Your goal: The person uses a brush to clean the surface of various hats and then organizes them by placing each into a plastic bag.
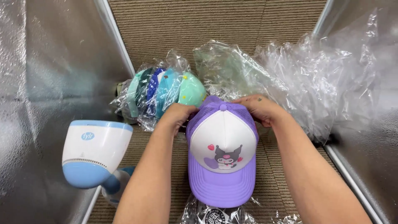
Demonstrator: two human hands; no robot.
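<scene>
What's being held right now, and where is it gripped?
Both hands, left and right, hold the purple cap by the two sides of its mesh back.

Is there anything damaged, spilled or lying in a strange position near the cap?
Nothing looks damaged or spilled. The purple and white mesh cap sits straight between the left hand and right hand. Only the crumpled clear plastic wrap lies loose behind it, beside the stack of bagged caps.

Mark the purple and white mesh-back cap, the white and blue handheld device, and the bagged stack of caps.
purple and white mesh-back cap (222, 137), head view, white front panel
white and blue handheld device (96, 149), head view, white body
bagged stack of caps (166, 91), head view, blue cap
</scene>
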